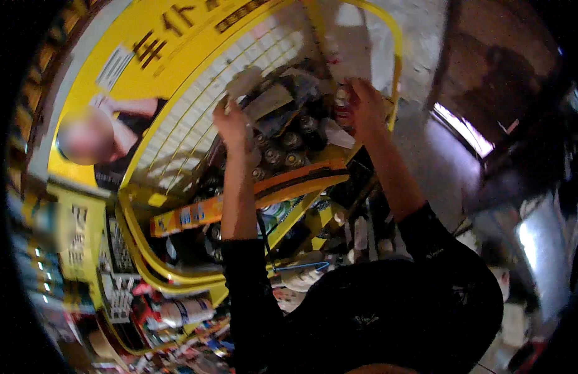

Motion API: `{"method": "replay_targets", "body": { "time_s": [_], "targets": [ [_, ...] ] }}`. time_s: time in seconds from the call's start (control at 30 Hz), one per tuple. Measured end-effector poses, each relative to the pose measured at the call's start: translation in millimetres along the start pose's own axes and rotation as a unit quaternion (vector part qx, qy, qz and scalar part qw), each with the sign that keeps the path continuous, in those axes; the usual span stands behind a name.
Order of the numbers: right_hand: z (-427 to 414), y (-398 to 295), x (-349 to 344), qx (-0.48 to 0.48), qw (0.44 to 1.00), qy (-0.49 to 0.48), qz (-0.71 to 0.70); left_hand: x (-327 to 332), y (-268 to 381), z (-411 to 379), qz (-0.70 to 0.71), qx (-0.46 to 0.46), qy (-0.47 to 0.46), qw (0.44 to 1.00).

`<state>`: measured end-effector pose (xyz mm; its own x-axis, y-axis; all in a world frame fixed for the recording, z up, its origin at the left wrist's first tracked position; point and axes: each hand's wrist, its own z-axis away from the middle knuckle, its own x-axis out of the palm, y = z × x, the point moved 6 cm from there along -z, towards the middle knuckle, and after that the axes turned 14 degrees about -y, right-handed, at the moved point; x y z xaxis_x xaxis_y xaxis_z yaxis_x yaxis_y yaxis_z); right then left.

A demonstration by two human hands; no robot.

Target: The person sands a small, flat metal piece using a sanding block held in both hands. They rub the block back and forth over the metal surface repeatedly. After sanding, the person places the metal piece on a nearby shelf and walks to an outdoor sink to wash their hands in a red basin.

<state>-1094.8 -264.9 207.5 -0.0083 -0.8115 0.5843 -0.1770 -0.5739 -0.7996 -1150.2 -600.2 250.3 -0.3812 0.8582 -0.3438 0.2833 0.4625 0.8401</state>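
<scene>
My right hand (369, 110) is closed around a small can or bottle (342, 104) with red and pale markings, blurred by motion. My left hand (232, 124) is raised over the left part of a yellow wire display rack (397, 51). Its fingers are beside a blurred grey object (244, 82); whether they grip it is unclear. Below and between my hands, several cans (292, 140) stand close together in the rack, tops facing up. A flat grey-brown packet or box (270, 102) lies behind them, among dark items.
An orange printed strip (190, 216) crosses the rack's front. A lower level holds more packages (279, 210). To the left stands a yellow printed panel (176, 61) with a person's picture. A bottle (183, 312) lies at lower left. A dark brown panel (490, 70) is on the right.
</scene>
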Motion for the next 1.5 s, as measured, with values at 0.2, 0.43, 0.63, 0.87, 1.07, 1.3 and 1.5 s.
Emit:
{"method": "replay_targets", "body": {
  "time_s": [0.2, 0.43, 0.63, 0.87, 1.07, 1.3, 1.5],
  "targets": [
    [196.9, 58.4, -187.7, 0.156, 0.980, 0.114, -0.049, -6.5, 140.2, 82.9, 0.176, 0.019, -0.017, 0.984],
    [346.7, 13.5, -361.7, 0.224, 0.929, 0.291, -0.037, 79.6, 183.7, 170.3, 0.016, 0.001, 0.016, 1.000],
    [300.8, -61.0, -445.9, 0.183, 0.929, 0.173, 0.270, 306.7, 171.5, 247.8, 0.336, -0.034, -0.260, 0.904],
    [288.6, -213.0, -552.9, 0.018, 0.958, 0.286, -0.005, 602.3, 230.6, 357.5, 0.489, -0.181, -0.489, 0.699],
    [313.8, -298.5, -599.6, -0.062, 0.911, 0.406, -0.051, 799.9, 261.6, 380.4, 0.176, 0.001, -0.669, 0.723],
    [272.0, -316.9, -609.9, 0.027, 0.935, 0.326, 0.138, 1095.8, 328.2, 362.9, 0.123, 0.258, -0.604, 0.744],
    [215.0, -340.8, -648.2, 0.069, 0.848, 0.486, 0.199, 1277.0, 431.4, 344.4, -0.061, 0.506, -0.505, 0.697]
  ]
}}
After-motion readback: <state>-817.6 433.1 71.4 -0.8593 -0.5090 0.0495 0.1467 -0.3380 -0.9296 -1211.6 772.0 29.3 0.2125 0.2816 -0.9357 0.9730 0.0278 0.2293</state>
